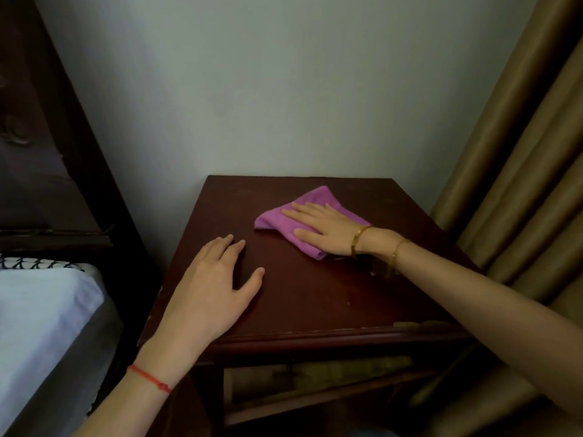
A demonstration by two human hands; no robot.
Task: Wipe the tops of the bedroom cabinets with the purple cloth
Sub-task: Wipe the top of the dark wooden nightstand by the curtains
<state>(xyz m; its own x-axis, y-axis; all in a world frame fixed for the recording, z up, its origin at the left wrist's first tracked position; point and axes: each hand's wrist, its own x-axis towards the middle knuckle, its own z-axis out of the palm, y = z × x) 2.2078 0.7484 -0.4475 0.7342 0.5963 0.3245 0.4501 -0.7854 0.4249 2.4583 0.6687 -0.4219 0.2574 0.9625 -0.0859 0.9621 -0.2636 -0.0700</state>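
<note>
From the head camera I see a dark wooden cabinet (315, 294) against a pale wall (284, 89), bed (41, 310) left, curtain (520, 184) right. My left hand (208, 288) lies flat on bare wood, holding nothing. My right hand (318, 228), fingers straight, presses the purple cloth (271, 220) at the back right, beneath the fingers.
</note>
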